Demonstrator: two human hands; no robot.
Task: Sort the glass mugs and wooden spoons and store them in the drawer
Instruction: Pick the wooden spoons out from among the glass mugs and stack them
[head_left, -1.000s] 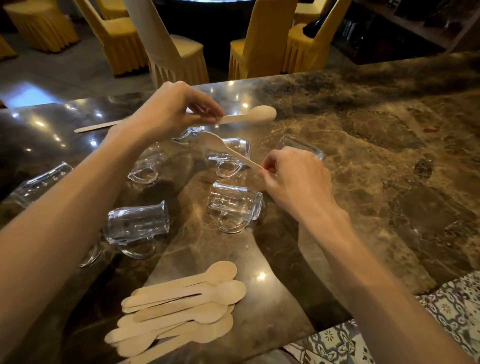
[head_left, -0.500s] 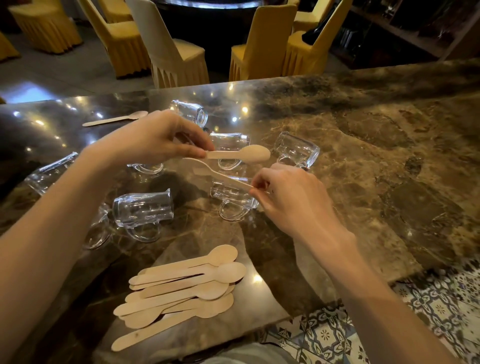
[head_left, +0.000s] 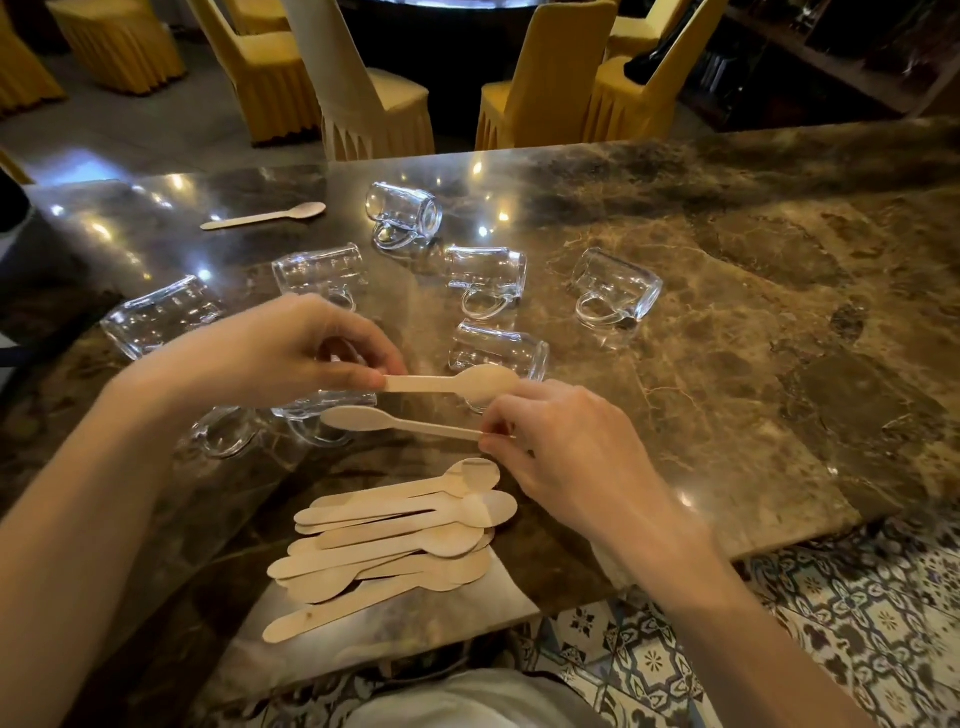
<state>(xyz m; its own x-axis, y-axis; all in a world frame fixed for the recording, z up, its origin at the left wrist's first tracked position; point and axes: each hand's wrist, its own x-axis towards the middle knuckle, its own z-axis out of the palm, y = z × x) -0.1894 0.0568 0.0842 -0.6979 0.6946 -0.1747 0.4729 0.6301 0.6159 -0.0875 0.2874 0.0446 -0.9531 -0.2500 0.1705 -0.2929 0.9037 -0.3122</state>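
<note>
My left hand (head_left: 291, 348) pinches the handle of a wooden spoon (head_left: 457, 382) whose bowl points right. My right hand (head_left: 566, 447) pinches the handle end of a second wooden spoon (head_left: 363, 418) whose bowl points left. Both spoons hover just above a pile of several wooden spoons (head_left: 395, 540) near the counter's front edge. One more spoon (head_left: 265, 217) lies alone at the far left. Several glass mugs lie on their sides on the marble counter (head_left: 727, 322): one (head_left: 402, 213) at the back, others (head_left: 485, 275) (head_left: 615, 288) (head_left: 498, 351) around the middle, and more at the left (head_left: 161, 317), partly hidden by my left hand.
The counter's front edge runs just below the spoon pile, with patterned floor tiles (head_left: 831, 623) beyond it. Yellow-covered chairs (head_left: 363, 93) stand behind the counter's far edge. No drawer is in view.
Both hands have come nearer to me with their spoons, from over the mugs down to just above the spoon pile. The view has tilted down.
</note>
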